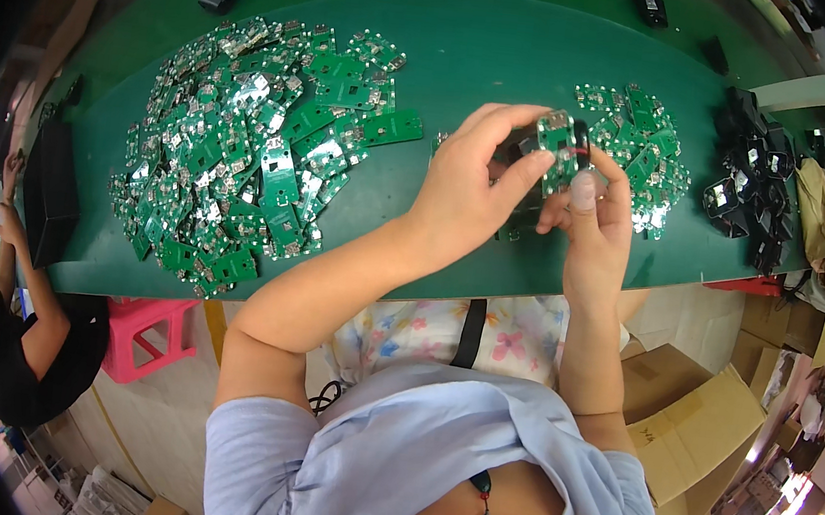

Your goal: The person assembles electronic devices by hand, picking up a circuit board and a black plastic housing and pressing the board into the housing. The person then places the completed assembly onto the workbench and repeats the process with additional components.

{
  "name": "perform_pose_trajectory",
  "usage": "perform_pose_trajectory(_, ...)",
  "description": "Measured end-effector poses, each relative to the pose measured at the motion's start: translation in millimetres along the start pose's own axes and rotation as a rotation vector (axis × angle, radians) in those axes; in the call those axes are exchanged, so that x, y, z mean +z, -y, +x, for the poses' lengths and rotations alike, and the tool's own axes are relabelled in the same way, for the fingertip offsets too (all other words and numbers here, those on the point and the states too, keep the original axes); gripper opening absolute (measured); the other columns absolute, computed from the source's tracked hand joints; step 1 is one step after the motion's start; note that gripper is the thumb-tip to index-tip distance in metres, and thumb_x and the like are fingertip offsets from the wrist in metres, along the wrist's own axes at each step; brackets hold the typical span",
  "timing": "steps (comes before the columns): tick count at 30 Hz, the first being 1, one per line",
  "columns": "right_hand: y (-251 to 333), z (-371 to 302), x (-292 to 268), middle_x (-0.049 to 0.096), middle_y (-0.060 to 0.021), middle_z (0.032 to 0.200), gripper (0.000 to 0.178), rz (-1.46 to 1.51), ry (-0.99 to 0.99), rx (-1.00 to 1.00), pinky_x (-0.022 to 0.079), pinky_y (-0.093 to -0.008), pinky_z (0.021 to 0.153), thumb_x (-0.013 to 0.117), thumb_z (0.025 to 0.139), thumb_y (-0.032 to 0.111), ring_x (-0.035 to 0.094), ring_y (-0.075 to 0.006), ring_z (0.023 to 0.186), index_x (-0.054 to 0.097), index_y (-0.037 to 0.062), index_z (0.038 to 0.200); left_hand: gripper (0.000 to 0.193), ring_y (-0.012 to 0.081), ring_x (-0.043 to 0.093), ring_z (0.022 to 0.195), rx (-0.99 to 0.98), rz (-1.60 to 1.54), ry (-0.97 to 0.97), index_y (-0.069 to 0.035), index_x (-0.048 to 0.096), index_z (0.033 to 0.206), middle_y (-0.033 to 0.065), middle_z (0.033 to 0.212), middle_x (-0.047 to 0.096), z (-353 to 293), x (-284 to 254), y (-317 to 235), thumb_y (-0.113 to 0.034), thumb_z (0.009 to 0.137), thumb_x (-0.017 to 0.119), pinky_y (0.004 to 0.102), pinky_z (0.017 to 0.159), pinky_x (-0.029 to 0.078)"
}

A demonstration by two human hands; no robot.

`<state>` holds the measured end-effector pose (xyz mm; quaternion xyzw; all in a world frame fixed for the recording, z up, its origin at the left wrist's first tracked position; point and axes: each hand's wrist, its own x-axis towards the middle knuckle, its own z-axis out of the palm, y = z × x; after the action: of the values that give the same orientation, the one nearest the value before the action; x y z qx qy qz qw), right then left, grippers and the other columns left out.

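Above the front part of the green table (412,258), my left hand (465,188) pinches a small green circuit board (557,147) between thumb and fingers, tilted up. At the board's right edge is my right hand (599,227), its fingers curled and thumb pressed in. A narrow black piece (581,139) with a bit of red shows beside the board, between the hands; its kind is unclear. My fingers partly cover the board's lower side. Just behind the right hand lies a smaller pile of boards (660,153).
A large heap of green circuit boards (234,138) covers the table's left part. Black plastic housings (758,173) are piled at the right edge, beside a tan cloth (823,225). Open cardboard boxes (696,428) stand lower right. A pink stool (148,335) and another person (31,348) are at left.
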<state>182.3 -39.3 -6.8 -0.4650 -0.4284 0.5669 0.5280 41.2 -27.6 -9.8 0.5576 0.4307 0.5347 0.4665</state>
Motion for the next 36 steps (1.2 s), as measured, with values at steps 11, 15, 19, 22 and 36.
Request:
perform_pose_trajectory(11, 14, -2, -14, 0.053, -0.0021, 0.078, 0.028, 0.071, 0.000, -0.092, 0.040, -0.0201, 0.052, 0.056, 0.085, 0.006, 0.049, -0.0088, 0.059, 0.042, 0.0039, 0.110, 0.037, 0.0142, 0.052, 0.101, -0.081, 0.225, 0.166, -0.001, 0.046, 0.121, 0.0071, 0.110, 0.054, 7, -16, -5, -0.004, 0.086, 0.055, 0.0272, 0.085, 0.044)
perform_pose_trajectory(15, 10, -13, -13, 0.053, -0.0029, 0.077, 0.029, 0.034, 0.207, -0.046, 0.041, -0.0204, 0.053, 0.055, 0.085, 0.004, 0.050, -0.0091, 0.060, 0.040, 0.0041, 0.110, 0.033, 0.0114, 0.053, 0.096, -0.397, -0.377, 0.250, 0.000, 0.050, 0.115, 0.0057, 0.104, 0.056, 13, -16, -3, -0.010, 0.085, 0.059, 0.0267, 0.081, 0.045)
perform_pose_trajectory(19, 9, -20, -9, 0.054, -0.0047, 0.081, 0.033, -0.082, 0.255, -0.059, 0.042, -0.0220, 0.054, 0.059, 0.082, 0.003, 0.053, -0.0111, 0.062, 0.045, 0.0045, 0.112, 0.023, 0.0094, 0.054, 0.087, -0.404, -0.355, 0.302, 0.000, 0.054, 0.104, 0.0032, 0.095, 0.059, 11, -15, -7, -0.011, 0.084, 0.060, 0.0251, 0.078, 0.045)
perform_pose_trajectory(22, 17, -7, -4, 0.055, -0.0050, 0.086, 0.031, -0.761, 0.129, -0.838, 0.042, -0.0241, 0.056, 0.066, 0.075, 0.004, 0.054, -0.0143, 0.069, 0.058, 0.0079, 0.105, 0.022, 0.0087, 0.054, 0.085, -0.374, -0.398, 0.213, -0.001, 0.054, 0.103, 0.0028, 0.094, 0.059, 9, -14, -3, -0.010, 0.084, 0.061, 0.0233, 0.076, 0.045)
perform_pose_trajectory(36, 23, 5, -11, 0.052, -0.0039, 0.083, 0.018, -0.894, -0.086, -0.882, 0.037, -0.0289, 0.067, 0.069, 0.071, 0.003, 0.047, -0.0189, 0.079, 0.064, 0.0077, 0.087, 0.030, 0.0100, 0.056, 0.088, -0.369, -0.562, 0.158, -0.002, 0.046, 0.115, 0.0059, 0.103, 0.057, 0, -4, -11, -0.018, 0.090, 0.053, 0.0249, 0.075, 0.048)
